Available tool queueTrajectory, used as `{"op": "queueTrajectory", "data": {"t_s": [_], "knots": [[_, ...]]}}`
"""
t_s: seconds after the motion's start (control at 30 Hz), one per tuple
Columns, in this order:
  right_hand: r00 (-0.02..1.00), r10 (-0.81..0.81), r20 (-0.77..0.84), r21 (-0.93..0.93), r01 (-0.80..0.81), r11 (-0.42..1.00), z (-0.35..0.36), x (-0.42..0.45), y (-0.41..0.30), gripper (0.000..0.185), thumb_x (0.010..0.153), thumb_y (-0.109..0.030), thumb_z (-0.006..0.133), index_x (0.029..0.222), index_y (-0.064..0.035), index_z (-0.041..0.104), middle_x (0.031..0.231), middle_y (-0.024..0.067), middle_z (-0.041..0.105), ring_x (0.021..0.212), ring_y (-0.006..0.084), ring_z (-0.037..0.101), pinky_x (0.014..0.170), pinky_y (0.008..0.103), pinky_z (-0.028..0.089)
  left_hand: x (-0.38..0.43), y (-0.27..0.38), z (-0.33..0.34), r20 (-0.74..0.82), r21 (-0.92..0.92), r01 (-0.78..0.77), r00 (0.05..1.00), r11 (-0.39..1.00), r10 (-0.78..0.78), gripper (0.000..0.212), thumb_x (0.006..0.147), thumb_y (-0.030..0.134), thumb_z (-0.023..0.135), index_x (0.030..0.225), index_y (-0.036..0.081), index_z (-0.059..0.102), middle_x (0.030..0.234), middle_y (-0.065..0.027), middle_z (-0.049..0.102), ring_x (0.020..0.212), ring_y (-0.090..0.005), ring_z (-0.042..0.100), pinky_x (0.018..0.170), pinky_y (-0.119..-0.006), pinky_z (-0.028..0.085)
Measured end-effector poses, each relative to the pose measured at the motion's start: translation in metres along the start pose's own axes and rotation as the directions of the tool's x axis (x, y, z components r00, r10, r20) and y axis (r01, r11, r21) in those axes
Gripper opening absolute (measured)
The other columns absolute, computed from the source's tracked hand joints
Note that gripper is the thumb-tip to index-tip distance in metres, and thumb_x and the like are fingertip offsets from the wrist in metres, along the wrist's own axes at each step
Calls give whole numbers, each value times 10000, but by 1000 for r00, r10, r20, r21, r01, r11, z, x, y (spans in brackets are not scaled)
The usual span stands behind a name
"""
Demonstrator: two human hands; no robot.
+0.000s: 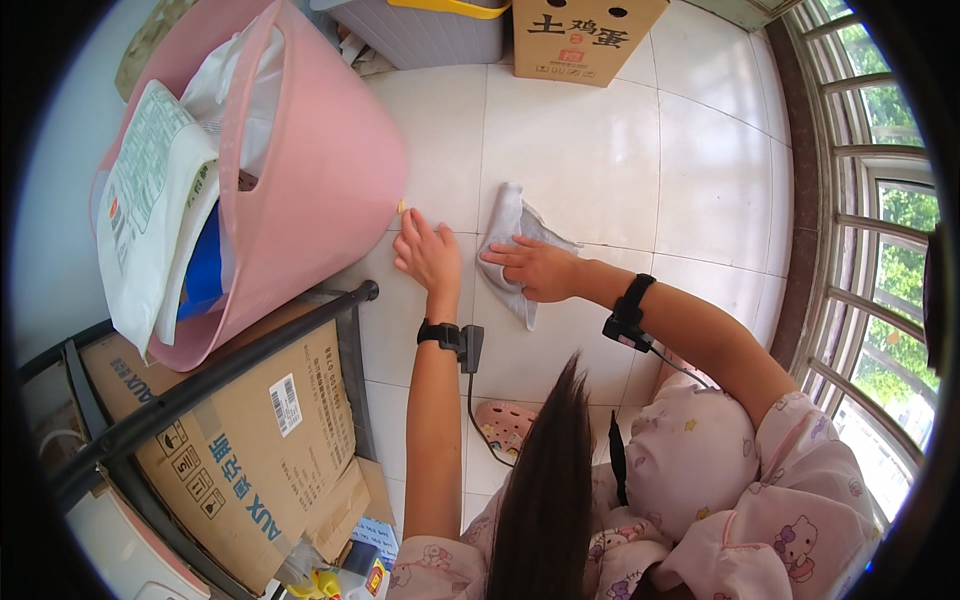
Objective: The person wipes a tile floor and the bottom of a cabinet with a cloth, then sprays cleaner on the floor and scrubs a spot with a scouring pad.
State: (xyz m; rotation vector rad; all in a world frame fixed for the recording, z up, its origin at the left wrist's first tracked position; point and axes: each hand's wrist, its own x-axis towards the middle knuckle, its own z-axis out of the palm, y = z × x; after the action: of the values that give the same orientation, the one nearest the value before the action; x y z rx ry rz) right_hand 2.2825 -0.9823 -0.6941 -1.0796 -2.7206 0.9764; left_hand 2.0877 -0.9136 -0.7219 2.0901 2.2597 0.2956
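On the tiled floor (570, 157) lies a crumpled light grey cloth (502, 217). My right hand (536, 266) presses down on its middle, fingers pointing left and the thumb lower down. My left hand (429, 251) reaches forward beside the pink plastic tub (330, 150). Its index and middle fingertips are at a small yellowish scrap (401, 205) by the tub's base, while the thumb stands apart. Whether the fingertips touch the scrap I cannot tell.
A black metal rack (225, 382) with a large cardboard box (247, 442) is at left. Ahead are a grey bin (427, 34) and a smaller carton (585, 37). A barred window (877, 225) runs along the right. Cables hang from both wrist straps.
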Motion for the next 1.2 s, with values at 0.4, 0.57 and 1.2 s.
{"op": "queueTrajectory", "data": {"t_s": [0.4,0.57,1.2], "knots": [[998,0,-57,71,4,997,6,-4,3,249,703,-107,597,936,-21,589,1495,90,273,1399,225,207,1138,447,192,9,13,6,-75,-75,92,992,993,-97,485,872,316,520,1327,158,462,1383,-16,424,1178,-291,395,940,-468,284],[1000,-3,-30,15,4,1000,4,-7,2,274,725,-185,630,938,-15,603,1486,94,288,1397,227,213,1133,451,197,23,21,2,-65,-41,-126,990,991,124,455,884,300,505,1314,154,476,1358,26,453,1164,-254,408,944,-450,280],[-82,940,-331,677,-714,176,40,-244,60,696,844,-506,542,1280,25,430,1502,231,149,1392,395,120,1097,512,150,-23,134,-5,-13,-425,-887,205,180,979,399,788,119,593,1183,81,558,1240,-35,540,1108,-195,498,902,-392,366]]}}
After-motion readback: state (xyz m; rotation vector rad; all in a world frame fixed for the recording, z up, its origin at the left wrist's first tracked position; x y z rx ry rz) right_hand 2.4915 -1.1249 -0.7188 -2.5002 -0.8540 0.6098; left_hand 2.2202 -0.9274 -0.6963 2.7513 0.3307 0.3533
